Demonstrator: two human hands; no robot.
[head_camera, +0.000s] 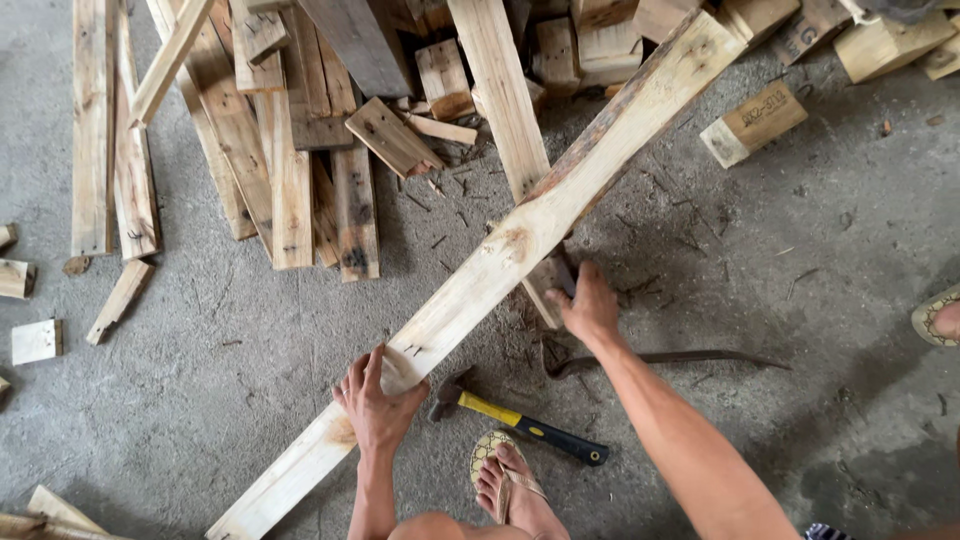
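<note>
A long pale wooden plank (500, 260) runs diagonally from the lower left to the upper right over the concrete floor. My left hand (378, 400) lies flat on its lower part, fingers spread, pressing it. My right hand (588, 305) reaches under the plank's right side and grips a short wooden block (545, 283) fixed beneath it. A claw hammer (515, 418) with a yellow and black handle lies on the floor between my hands. A dark curved pry bar (660, 358) rests just right of it.
A heap of pallet boards and blocks (300, 120) fills the top of the view. Loose blocks (752, 124) lie at the upper right, offcuts (36, 340) at the left. My sandalled foot (510, 485) is beside the hammer. Another person's sandalled foot (940, 315) shows at the right edge.
</note>
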